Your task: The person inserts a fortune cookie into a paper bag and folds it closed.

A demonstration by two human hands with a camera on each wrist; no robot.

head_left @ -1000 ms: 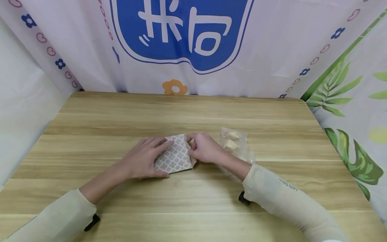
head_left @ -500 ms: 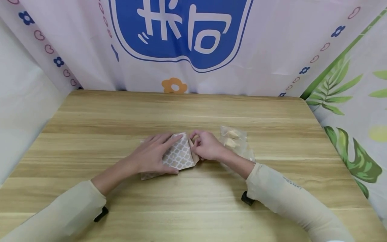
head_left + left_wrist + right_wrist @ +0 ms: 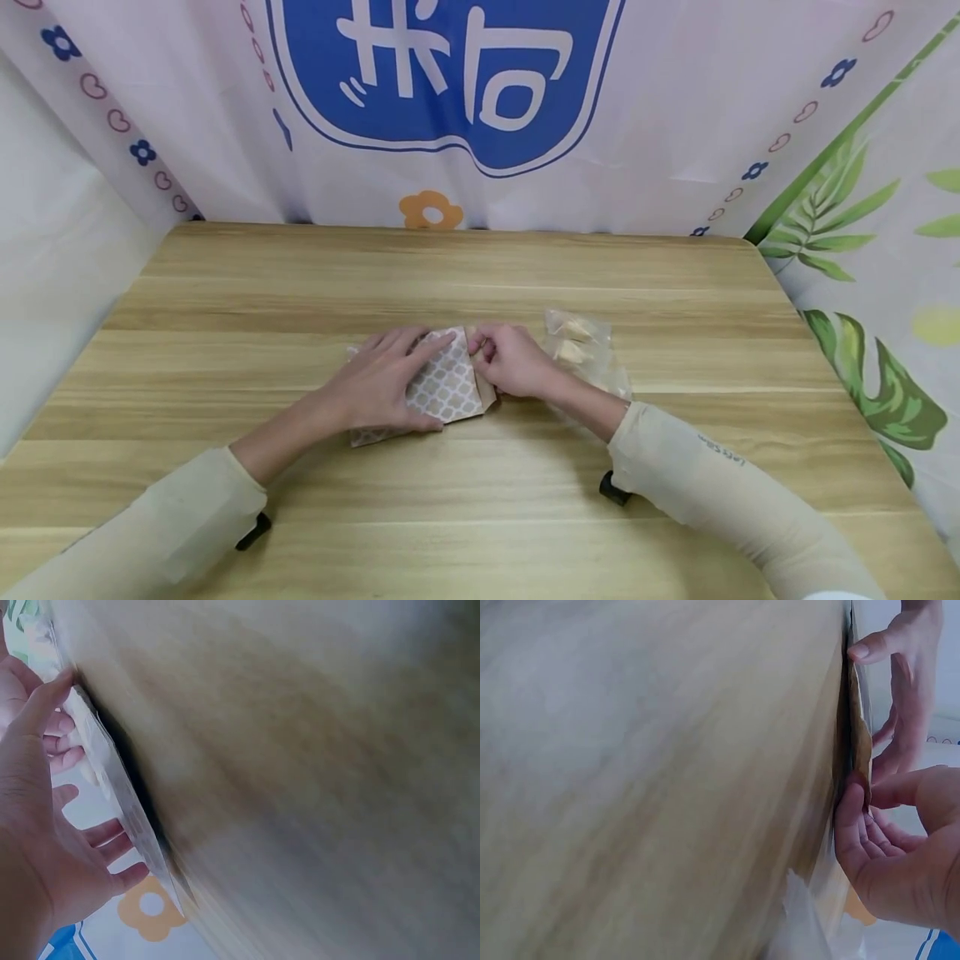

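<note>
A flat paper bag (image 3: 447, 386) with a white and beige lattice pattern lies in the middle of the table. Over its left part rests my left hand (image 3: 378, 383), fingers spread, thumb along the near edge. My right hand (image 3: 513, 360) pinches the bag's plain brown end (image 3: 487, 390) on the right, with curled fingers. In the right wrist view, thumb and index finger meet on the brown paper edge (image 3: 861, 754). From the left wrist, the bag (image 3: 120, 787) appears edge-on, low against the tabletop. The bag's inside is hidden.
Just beyond my right hand lie clear plastic packets (image 3: 577, 346) with pale yellow pieces inside. The wooden table (image 3: 465, 492) ends at a printed cloth (image 3: 637, 183) hanging behind it. Another leaf-printed cloth (image 3: 892, 358) borders the right side.
My left hand has slid right along the bag, uncovering its left end. At the right, more of the brown end shows beside my right hand. The plastic packets stay put.
</note>
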